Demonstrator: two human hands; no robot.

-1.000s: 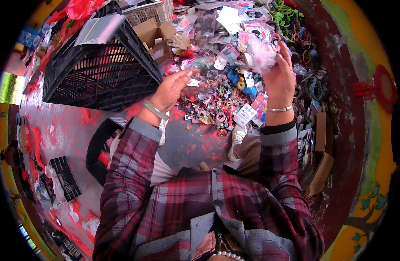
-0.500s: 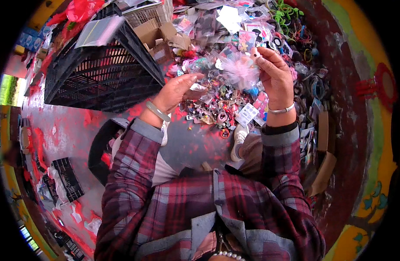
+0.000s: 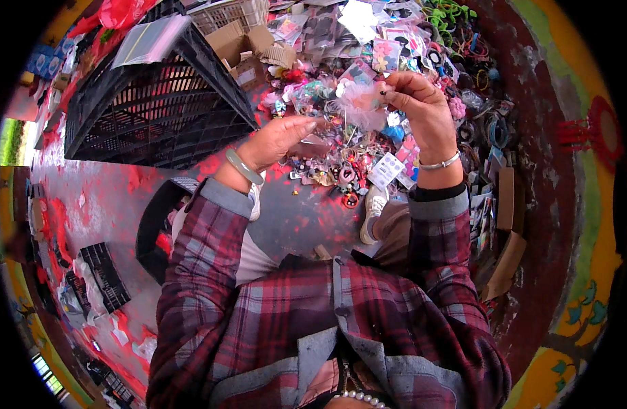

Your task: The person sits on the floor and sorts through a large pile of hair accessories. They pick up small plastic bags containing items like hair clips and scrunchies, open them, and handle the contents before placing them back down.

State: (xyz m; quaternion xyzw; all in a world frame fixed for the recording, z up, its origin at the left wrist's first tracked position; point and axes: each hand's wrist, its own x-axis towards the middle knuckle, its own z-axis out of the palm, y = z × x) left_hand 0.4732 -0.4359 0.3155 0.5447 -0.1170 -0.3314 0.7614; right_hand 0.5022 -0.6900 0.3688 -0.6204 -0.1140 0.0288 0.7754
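My right hand [image 3: 428,119] pinches a pale pink tulle hair ornament [image 3: 361,105] by its edge, thumb against fingers. The ruffled tulle hangs to the left of the fingertips, above a heap of small hair accessories [image 3: 344,160]. My left hand [image 3: 274,142] is closed in a pinch, thumb uppermost, on a small clear plastic bag [image 3: 310,145]. Much of the bag blends into the heap behind it. The two hands are apart, with the tulle between them.
A black plastic crate [image 3: 163,109] stands tilted at the left with clear sleeves [image 3: 150,42] on top. Behind it are an open cardboard box [image 3: 242,51] and a pale basket [image 3: 231,15]. Bundled green ties [image 3: 449,20] lie far right; a cardboard flap [image 3: 505,266] is near right.
My right hand has drawn the tulle ornament slightly left, toward the left hand, and the tulle has turned. The left hand stays nearly in place, with the plastic shifted a little.
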